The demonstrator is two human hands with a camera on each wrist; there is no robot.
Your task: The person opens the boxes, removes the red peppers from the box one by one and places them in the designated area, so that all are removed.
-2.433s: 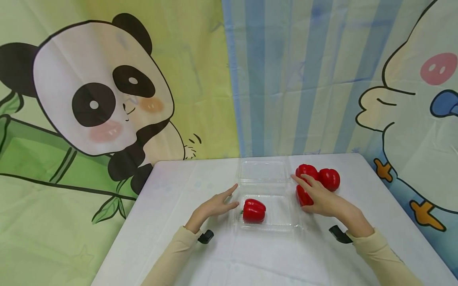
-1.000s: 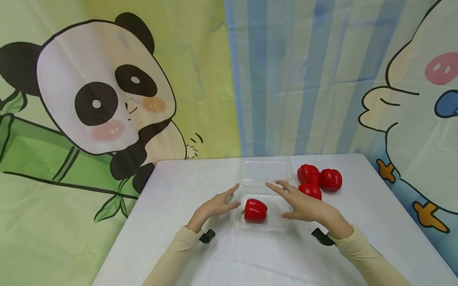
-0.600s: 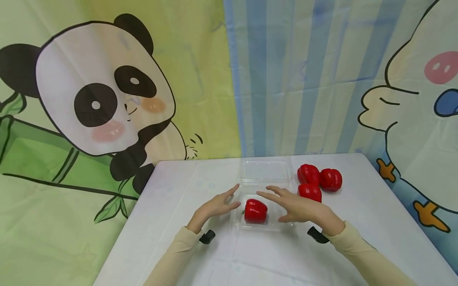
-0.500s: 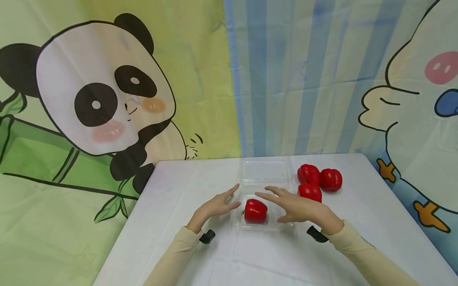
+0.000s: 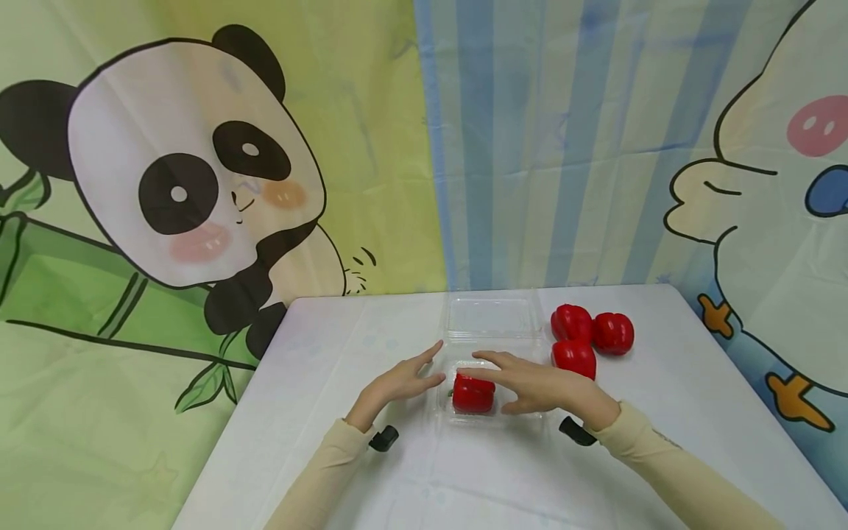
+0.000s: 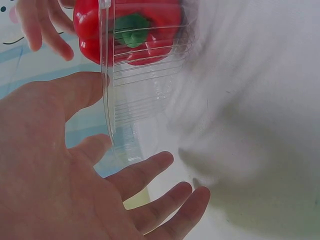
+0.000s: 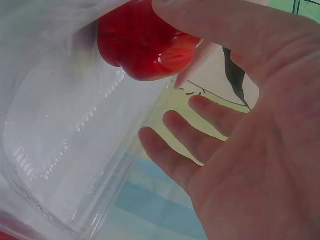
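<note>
A red bell pepper (image 5: 473, 397) with a green stem lies in the left half of a clear plastic clamshell box (image 5: 520, 419), whose lid (image 5: 493, 316) is folded back behind it. My right hand (image 5: 539, 384) hovers over the box, fingers spread toward the pepper and partly covering its top; nothing is gripped. In the right wrist view the thumb overlaps the pepper (image 7: 145, 45), and contact cannot be made out. My left hand (image 5: 400, 380) stays at the box's left side with fingers extended. In the left wrist view its thumb meets the box wall (image 6: 107, 100).
Behind and right of the box, three more red bell peppers (image 5: 575, 357) sit in a cluster on the white table (image 5: 371, 471). A panda-printed cloth (image 5: 371, 147) and a striped one hang behind the table.
My right hand has left the pepper cluster and moved left over the box, coming closer to the pepper inside. My left hand has stayed nearly still.
</note>
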